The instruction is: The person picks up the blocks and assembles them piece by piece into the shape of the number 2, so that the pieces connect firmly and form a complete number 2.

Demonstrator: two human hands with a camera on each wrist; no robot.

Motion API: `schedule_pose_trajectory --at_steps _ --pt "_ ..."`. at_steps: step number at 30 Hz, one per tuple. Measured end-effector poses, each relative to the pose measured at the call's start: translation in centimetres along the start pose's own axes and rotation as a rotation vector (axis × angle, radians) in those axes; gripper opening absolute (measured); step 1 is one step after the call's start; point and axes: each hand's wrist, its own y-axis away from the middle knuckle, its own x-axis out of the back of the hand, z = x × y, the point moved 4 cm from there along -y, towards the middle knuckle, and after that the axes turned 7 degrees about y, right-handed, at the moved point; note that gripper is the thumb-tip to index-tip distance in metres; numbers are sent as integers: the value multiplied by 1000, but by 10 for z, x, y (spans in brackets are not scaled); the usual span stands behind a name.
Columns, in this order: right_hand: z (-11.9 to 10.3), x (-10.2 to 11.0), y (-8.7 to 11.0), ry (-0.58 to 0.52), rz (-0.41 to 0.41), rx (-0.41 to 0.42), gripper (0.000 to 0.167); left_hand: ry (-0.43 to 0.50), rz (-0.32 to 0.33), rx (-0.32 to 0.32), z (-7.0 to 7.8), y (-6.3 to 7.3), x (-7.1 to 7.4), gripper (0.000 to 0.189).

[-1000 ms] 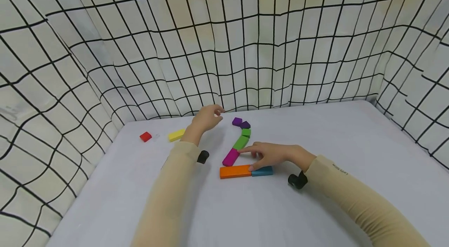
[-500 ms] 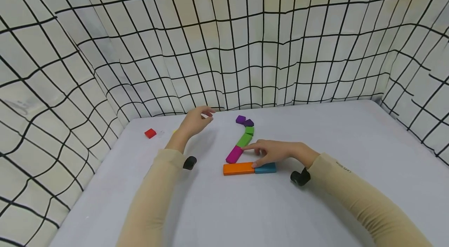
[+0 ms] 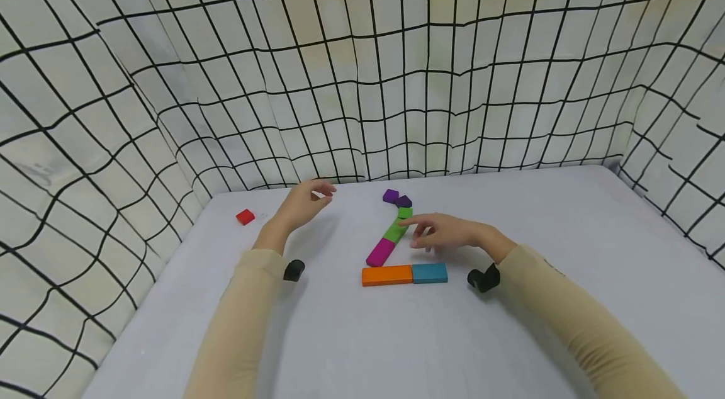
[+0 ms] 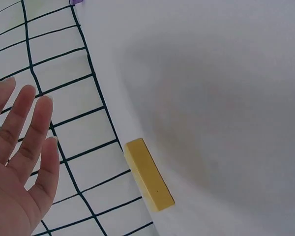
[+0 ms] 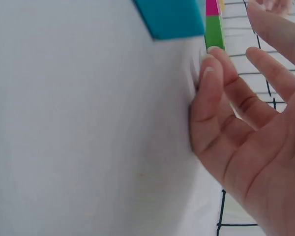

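Observation:
My left hand hovers over the table's far left with loosely bent fingers and nothing in them. Beneath it lies a yellow block, seen in the left wrist view and hidden by the arm from the head. My right hand is empty, its index fingertip overlapping the long green block in the head view. That block sits in a bent line between a magenta block and a small green block. Two purple blocks cap the far end. Nearer, an orange block abuts a blue block.
A red block lies alone at the far left of the white table. Black grid netting over white sheeting rises along the back and both sides. A black camera sits at my right wrist.
My right hand has lifted off the orange and blue blocks and moved farther away from me, beside the green ones. The left hand has drifted left and slightly nearer, covering the yellow block.

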Motion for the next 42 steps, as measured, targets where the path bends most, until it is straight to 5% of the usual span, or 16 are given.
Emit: schedule_pose_trajectory --at_steps 22,42 --pt "21 25 -27 -55 162 -19 46 -8 85 172 -51 17 32 30" --pt "13 27 -37 70 134 -119 53 16 78 454 -77 22 38 45"
